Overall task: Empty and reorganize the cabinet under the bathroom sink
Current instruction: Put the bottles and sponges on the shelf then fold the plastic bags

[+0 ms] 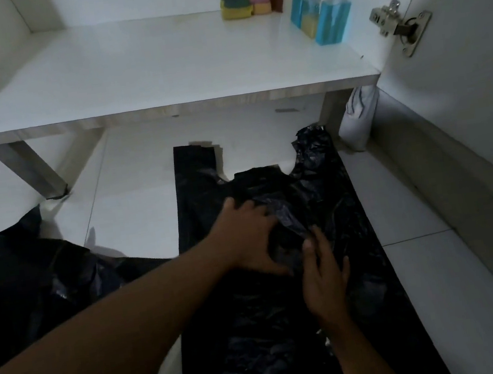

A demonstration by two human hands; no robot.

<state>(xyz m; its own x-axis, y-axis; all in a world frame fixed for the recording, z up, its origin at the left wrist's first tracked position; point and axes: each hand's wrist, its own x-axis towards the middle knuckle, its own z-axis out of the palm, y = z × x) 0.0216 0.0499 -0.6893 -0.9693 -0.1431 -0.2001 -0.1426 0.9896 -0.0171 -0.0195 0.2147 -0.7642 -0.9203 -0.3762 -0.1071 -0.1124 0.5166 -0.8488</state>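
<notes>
A black plastic bag (277, 325) lies flat on the white tiled floor in front of the cabinet, its handles pointing toward the shelf. My left hand (246, 237) presses on the bag's upper middle, fingers curled into a crumpled fold. My right hand (324, 274) rests just to the right of it, thumb and fingers pinching the same fold. The white cabinet shelf (140, 71) stands above and behind the bag.
Two sponges (245, 5) and several clear bottles of blue liquid (322, 14) stand at the shelf's back right. A second black bag (30, 280) is heaped at the left. A white roll (359, 117) leans under the shelf's right end. The open door's hinge (400, 25) is at the right.
</notes>
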